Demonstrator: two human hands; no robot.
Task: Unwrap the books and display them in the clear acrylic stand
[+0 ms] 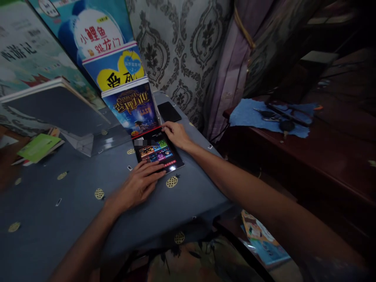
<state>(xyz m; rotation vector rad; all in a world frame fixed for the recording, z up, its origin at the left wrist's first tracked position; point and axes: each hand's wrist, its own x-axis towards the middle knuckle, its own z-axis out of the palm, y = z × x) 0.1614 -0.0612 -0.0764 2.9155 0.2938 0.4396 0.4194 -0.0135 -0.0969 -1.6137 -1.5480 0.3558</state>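
A dark book (pixel 160 152) with small colourful pictures lies flat on the cloth-covered table, just in front of a standing row of books. My left hand (pixel 143 181) rests on its lower left edge, fingers stretched out and flat. At the upper right corner of the same book, my right hand (pixel 178 134) has its fingers bent and closed on the edge; the fingertips are partly hidden. The nearest standing book (pixel 136 107) has a blue cover with gold lettering. Behind it stand a blue-and-yellow book (pixel 114 70) and a larger blue book (pixel 96 33).
A black phone (pixel 169 112) lies beyond my right hand. On the left are a tilted grey panel (pixel 58 105) and a green booklet (pixel 39 147). Glasses (pixel 293 113) and small tools lie on a blue cloth (pixel 246 113) on the dark red furniture. More books (pixel 264 243) sit low at right.
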